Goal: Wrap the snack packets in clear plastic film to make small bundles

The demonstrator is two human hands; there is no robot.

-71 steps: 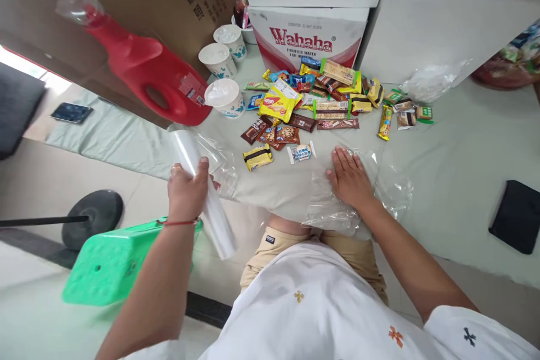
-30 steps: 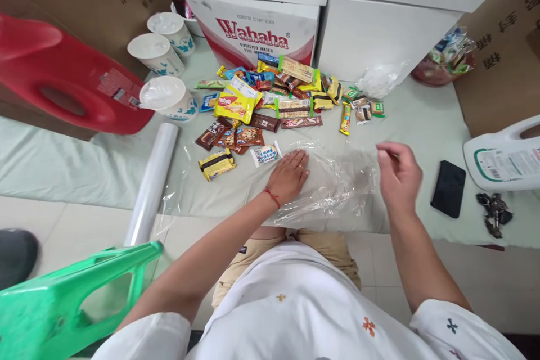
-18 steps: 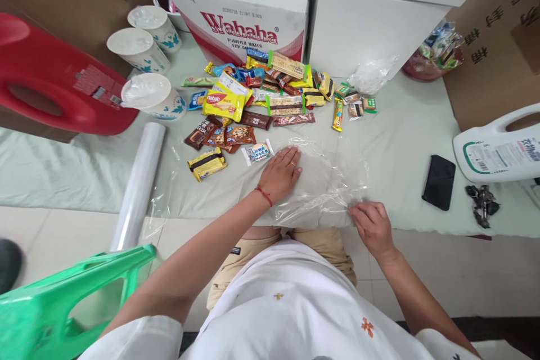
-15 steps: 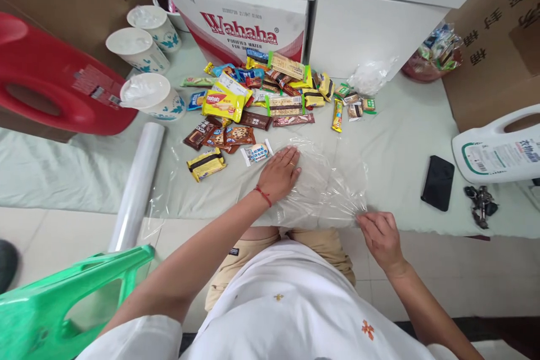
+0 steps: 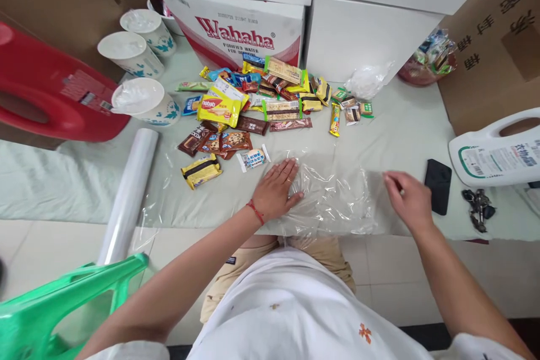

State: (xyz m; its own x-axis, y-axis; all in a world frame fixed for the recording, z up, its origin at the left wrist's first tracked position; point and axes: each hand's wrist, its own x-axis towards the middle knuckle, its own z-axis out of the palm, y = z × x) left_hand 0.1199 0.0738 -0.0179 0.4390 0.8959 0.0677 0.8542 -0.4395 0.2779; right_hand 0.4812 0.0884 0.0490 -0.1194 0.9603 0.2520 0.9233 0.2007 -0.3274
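Note:
A thin sheet of clear plastic film (image 5: 333, 194) lies wrinkled along the front edge of the table. My left hand (image 5: 276, 188) rests flat on its left part, fingers stretched out and a red string round the wrist. Right of the film's crumpled edge, my right hand (image 5: 408, 198) is raised with its fingers curled closed; I see no film between them. A roll of clear film (image 5: 129, 194) lies at the left, with loose film beside it. Just beyond my left hand are a small white wrapped sweet (image 5: 253, 158) and a yellow snack pack (image 5: 201, 171).
Several wrapped snacks (image 5: 284, 109) are heaped before a Wahaha carton (image 5: 240, 31). Paper cups (image 5: 145, 102) and a red jug (image 5: 63, 87) stand left, above a green stool (image 5: 76, 298). Rightward are a black phone (image 5: 437, 187), keys (image 5: 478, 209) and a white detergent bottle (image 5: 498, 149).
My right hand has come off the film's right corner and moved up and to the right. The film there has slackened. My left hand stays pressed on the sheet.

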